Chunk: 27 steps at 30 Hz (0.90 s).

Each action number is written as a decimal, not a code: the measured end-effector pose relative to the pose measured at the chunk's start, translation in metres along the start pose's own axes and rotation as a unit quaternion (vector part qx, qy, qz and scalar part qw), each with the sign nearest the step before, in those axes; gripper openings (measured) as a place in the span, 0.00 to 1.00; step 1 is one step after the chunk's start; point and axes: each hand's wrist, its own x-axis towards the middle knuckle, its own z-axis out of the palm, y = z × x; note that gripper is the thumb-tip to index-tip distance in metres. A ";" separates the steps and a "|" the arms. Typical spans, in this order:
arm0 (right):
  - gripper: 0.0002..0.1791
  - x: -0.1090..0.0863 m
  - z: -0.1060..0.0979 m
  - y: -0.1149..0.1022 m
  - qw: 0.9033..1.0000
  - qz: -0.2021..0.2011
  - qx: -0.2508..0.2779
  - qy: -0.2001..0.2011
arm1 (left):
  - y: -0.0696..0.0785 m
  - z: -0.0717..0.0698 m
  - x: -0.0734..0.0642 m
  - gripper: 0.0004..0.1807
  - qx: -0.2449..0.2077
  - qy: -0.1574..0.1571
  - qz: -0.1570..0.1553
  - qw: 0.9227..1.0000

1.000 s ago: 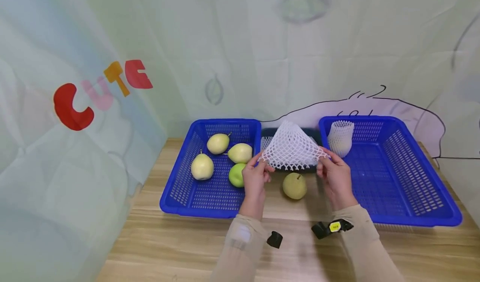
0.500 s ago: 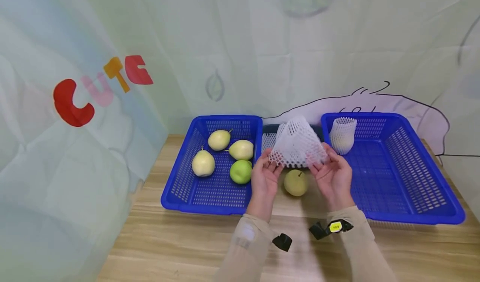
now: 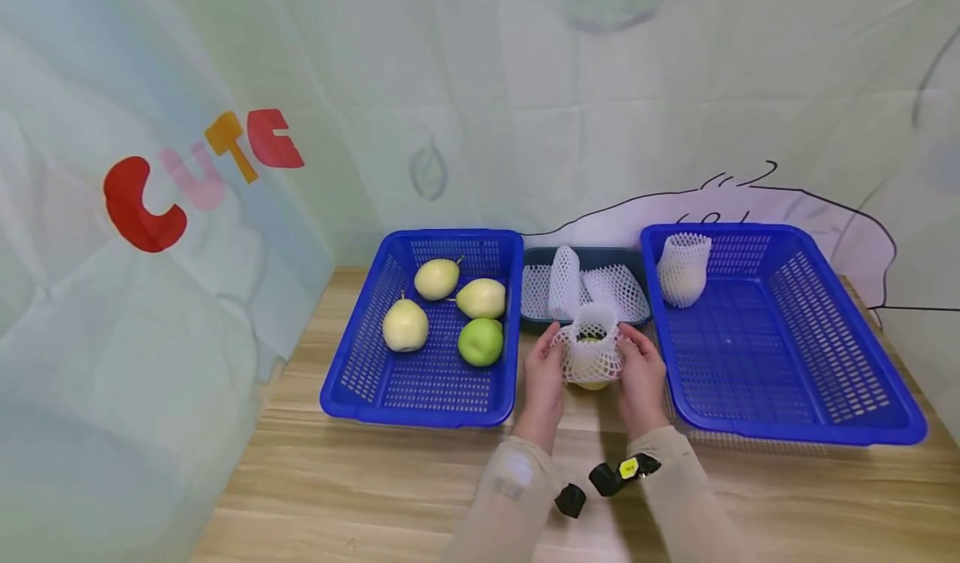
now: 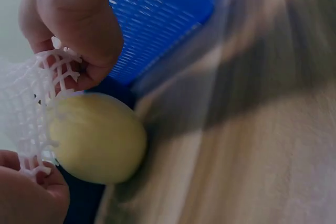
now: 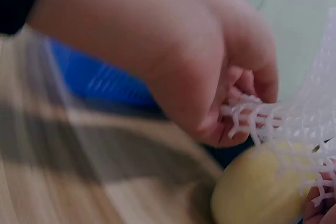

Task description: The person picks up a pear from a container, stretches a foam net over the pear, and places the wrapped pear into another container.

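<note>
A white foam fruit net (image 3: 597, 320) is stretched between both hands over a round yellow-green pear (image 3: 592, 386) on the wooden table. My left hand (image 3: 543, 384) pinches the net's left lower edge. Its right edge is pinched by my right hand (image 3: 641, 386). The mouth of the net (image 4: 26, 103) covers the top of the pear (image 4: 102, 139) in the left wrist view, leaving the lower part bare. From the right wrist, strands of the net (image 5: 294, 121) lie across the pear's upper side (image 5: 257, 187), near its dark stem.
On the left, a blue basket (image 3: 420, 417) holds several pale pears and a green apple (image 3: 481, 342). A dark green tray (image 3: 540, 256) behind the hands contains folded foam nets (image 3: 615, 290). The blue basket on the right (image 3: 795, 430) has a net-wrapped fruit (image 3: 683, 271) in its back left corner.
Both hands have brought the net down and toward the body, from above the tray onto the pear. The fingers, more open half a second ago, now pinch its edges.
</note>
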 end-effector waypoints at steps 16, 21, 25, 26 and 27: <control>0.18 0.022 -0.021 0.039 0.980 0.021 -0.197 -0.015 | -0.033 -0.018 0.012 0.23 0.191 0.009 -0.023 0.981; 0.16 0.026 -0.025 0.042 0.948 -0.071 -0.309 -0.029 | -0.034 -0.018 0.014 0.18 0.367 0.036 0.090 0.925; 0.16 0.025 -0.026 0.036 0.943 -0.109 -0.312 -0.045 | -0.032 -0.018 0.012 0.17 0.393 0.065 0.152 0.905; 0.16 0.024 -0.026 0.034 0.948 -0.101 -0.296 -0.053 | -0.031 -0.017 0.011 0.16 0.382 0.067 0.153 0.909; 0.17 0.024 -0.026 0.032 0.955 -0.087 -0.278 -0.061 | -0.029 -0.017 0.010 0.16 0.374 0.064 0.145 0.914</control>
